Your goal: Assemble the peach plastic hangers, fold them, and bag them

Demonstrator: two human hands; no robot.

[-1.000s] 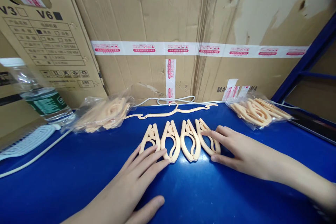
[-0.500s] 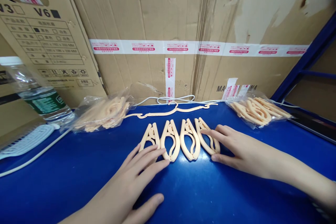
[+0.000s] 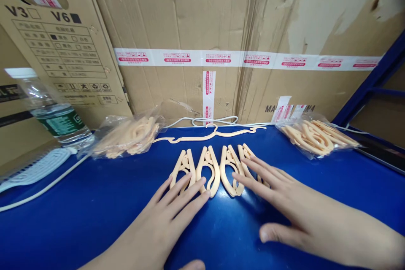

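Several folded beige plastic hangers lie side by side in a row on the blue tabletop (image 3: pixel 221 236). My left hand (image 3: pixel 161 219) has its fingers spread over the lower parts of the leftmost folded hanger (image 3: pixel 178 162) and the second folded hanger (image 3: pixel 217 173). Reaching in from the right, my right hand (image 3: pixel 291 202) lies flat with fingers apart over the third folded hanger (image 3: pixel 225 173) and the rightmost folded hanger (image 3: pixel 243 154), which it mostly covers. Behind the row, an unfolded hanger (image 3: pixel 196 137) stretches crosswise with its hook toward the back.
Clear bags of folded hangers lie at left (image 3: pixel 129 137) and right (image 3: pixel 311 137). At far left stand a water bottle (image 3: pixel 60 120) and a pale blue hairbrush (image 3: pixel 41 166) beside a white cable (image 3: pixel 53 186). Cardboard (image 3: pixel 177 21) walls the back; a dark flat device (image 3: pixel 382 156) sits at right.
My right hand has moved left and flattened from around the rightmost hanger to across the two right ones. My left hand stays spread over the left pair. The view has shifted slightly.
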